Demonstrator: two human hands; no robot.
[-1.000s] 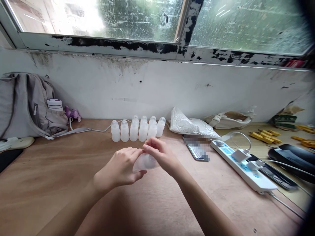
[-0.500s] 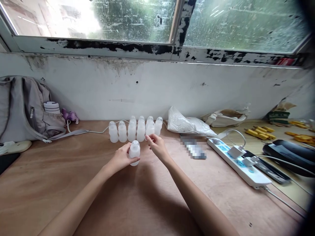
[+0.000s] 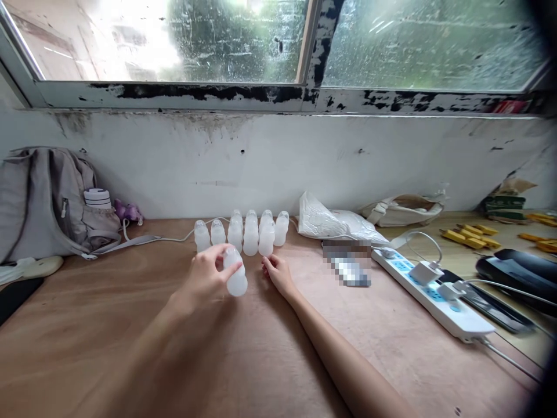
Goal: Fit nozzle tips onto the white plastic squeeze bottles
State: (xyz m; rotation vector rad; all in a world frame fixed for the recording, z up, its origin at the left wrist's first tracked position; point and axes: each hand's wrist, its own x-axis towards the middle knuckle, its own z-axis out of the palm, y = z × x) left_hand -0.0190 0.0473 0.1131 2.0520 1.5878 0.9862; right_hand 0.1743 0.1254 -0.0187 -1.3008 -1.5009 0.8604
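Observation:
My left hand (image 3: pixel 209 271) grips a small frosted white plastic bottle (image 3: pixel 237 281) by its upper part, thumb in front. This bottle leans to the left above the wooden table, its narrow-waisted body facing me. My right hand (image 3: pixel 278 273) rests on the tabletop just right of it, fingers curled together and nothing visible in them. Behind both hands, several similar bottles stand upright in a cluster, among them a front one (image 3: pixel 251 235) and one close to my right fingertips (image 3: pixel 266 237). My left hand partly covers the bottle at the left end (image 3: pixel 202 235).
A grey backpack (image 3: pixel 47 197) stands on the left. White plastic packaging (image 3: pixel 324 217), a blurred-out flat object (image 3: pixel 348 267) and a white power strip (image 3: pixel 435 305) with chargers lie on the right. Behind runs a white wall (image 3: pixel 174 162); a cable (image 3: pixel 174 238) crosses the table's back.
My left hand has tipped the bottle from upright to leaning left, its hold moving higher up. My right hand has lowered to the table, its fingers drawn closer together. The view has shifted slightly.

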